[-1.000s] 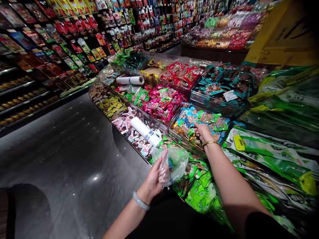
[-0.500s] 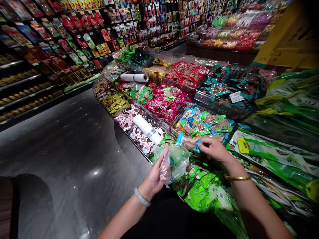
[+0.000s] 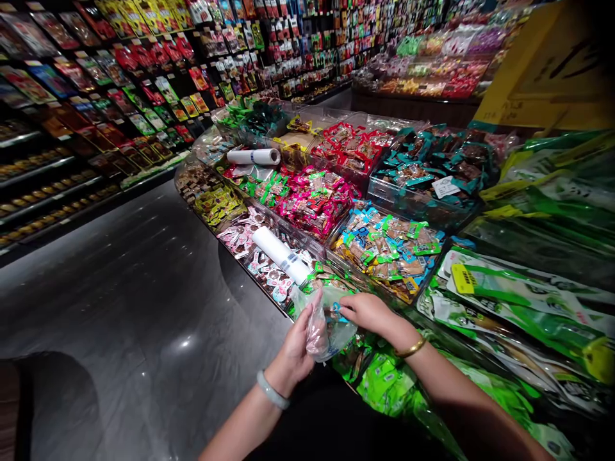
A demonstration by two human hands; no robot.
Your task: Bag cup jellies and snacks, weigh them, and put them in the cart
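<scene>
Holding a clear plastic bag (image 3: 340, 338) in the left hand (image 3: 295, 346), clenched on its left side with the thumb up along the plastic, and keeping it tilted slightly, apparently opening upward. Reaching over the bag's mouth from the right with the right hand (image 3: 369, 314), bent at the fingertips against a blue-ended packet (image 3: 336, 308) sitting in that opening. Cannot tell whether pinching the packet or letting it go. Showing blue at the packet's end nearest the right fingertips; cannot trace its whole long axis through the hazy plastic. Bearing blue print low on the bag, too creased to read. Just beyond the bag, see a white roll (image 3: 281, 255), slanting lengthwise down toward it, marked with blurred blue print. Beyond and right of the bag, see blue-and-green packets (image 3: 389, 246), and well past those a white card (image 3: 446, 186), printed too small to read. Well right of the bag, see long green-and-white packs (image 3: 523, 288); far beyond, a yellow sign (image 3: 538, 70) with thick black strokes, not legible
</scene>
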